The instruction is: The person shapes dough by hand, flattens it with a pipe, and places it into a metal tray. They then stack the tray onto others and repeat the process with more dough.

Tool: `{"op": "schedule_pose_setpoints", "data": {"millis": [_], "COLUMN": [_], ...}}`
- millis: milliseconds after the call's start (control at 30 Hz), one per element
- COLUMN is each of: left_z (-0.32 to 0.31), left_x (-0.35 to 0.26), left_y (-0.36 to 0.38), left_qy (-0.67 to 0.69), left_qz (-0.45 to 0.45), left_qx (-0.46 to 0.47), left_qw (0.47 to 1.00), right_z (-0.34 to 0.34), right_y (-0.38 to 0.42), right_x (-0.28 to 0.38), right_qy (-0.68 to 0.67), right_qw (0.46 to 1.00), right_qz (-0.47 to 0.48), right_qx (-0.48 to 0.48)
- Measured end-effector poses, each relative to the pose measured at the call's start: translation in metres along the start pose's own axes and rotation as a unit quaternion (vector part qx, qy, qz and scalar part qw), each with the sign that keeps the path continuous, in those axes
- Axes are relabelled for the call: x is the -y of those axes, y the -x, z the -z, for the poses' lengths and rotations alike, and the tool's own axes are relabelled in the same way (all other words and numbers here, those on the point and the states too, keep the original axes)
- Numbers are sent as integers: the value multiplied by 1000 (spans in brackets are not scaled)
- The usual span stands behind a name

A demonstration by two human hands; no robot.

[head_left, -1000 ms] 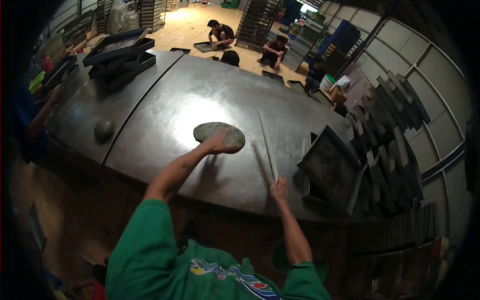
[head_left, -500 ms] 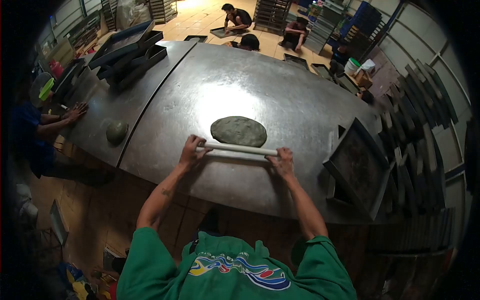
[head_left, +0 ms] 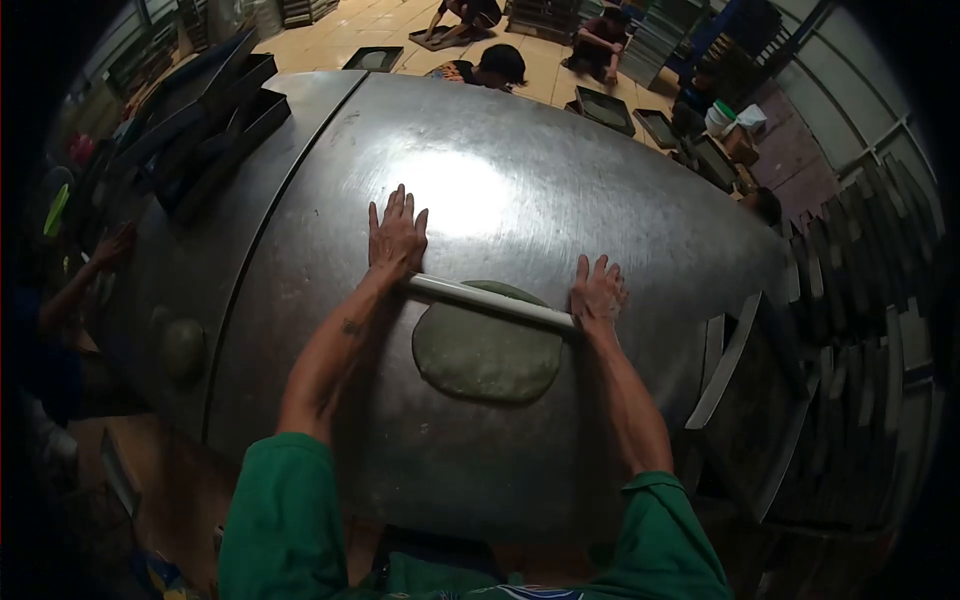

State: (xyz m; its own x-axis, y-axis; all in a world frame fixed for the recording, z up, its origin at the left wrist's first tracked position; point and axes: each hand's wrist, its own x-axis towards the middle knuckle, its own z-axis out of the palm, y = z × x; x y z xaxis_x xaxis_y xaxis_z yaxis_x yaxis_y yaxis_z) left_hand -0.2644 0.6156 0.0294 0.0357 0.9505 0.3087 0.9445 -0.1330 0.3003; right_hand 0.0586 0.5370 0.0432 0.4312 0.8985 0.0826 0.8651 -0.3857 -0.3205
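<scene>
A white rod [head_left: 490, 302] lies across the upper part of a flattened grey-green slab [head_left: 485, 352] on the metal table [head_left: 330, 440]. My left hand [head_left: 397, 238] is at the rod's left end, fingers stretched forward and apart, with the rod under its heel. At the rod's right end, my right hand [head_left: 599, 291] also has its fingers spread, palm down. Neither hand wraps round the rod. The slab reaches out on both sides of the rod, mostly on the side nearer me.
Dark trays [head_left: 215, 120] are stacked at the back left, and more trays [head_left: 750, 400] stand at the right edge. A co-worker's hand [head_left: 113, 246] and a round grey-green lump [head_left: 183, 349] are at the left. Several people crouch beyond the table.
Both hands have moved forward with the rod, from the slab's near edge to its far part. My fingers have opened from their hold on the rod. The slab looks wider and flatter.
</scene>
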Motion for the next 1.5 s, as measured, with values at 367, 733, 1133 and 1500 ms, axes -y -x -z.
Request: {"op": "schedule_pose_setpoints", "data": {"millis": [367, 733, 1133, 1500], "left_z": [38, 60, 99, 123], "left_x": [21, 25, 43, 50], "left_y": [93, 188, 274, 304], "left_qy": [-32, -188, -167, 16], "left_qz": [-50, -91, -135, -225], "left_qx": [154, 217, 143, 144], "left_qw": [986, 954, 966, 964], "right_z": [51, 16, 17, 33], "right_y": [62, 169, 295, 336], "right_x": [-16, -38, -59, -78], "right_qy": [-52, 65, 20, 19], "right_qw": [940, 975, 988, 979], "right_qz": [-3, 73, 150, 202], "right_qx": [337, 198, -8, 8]}}
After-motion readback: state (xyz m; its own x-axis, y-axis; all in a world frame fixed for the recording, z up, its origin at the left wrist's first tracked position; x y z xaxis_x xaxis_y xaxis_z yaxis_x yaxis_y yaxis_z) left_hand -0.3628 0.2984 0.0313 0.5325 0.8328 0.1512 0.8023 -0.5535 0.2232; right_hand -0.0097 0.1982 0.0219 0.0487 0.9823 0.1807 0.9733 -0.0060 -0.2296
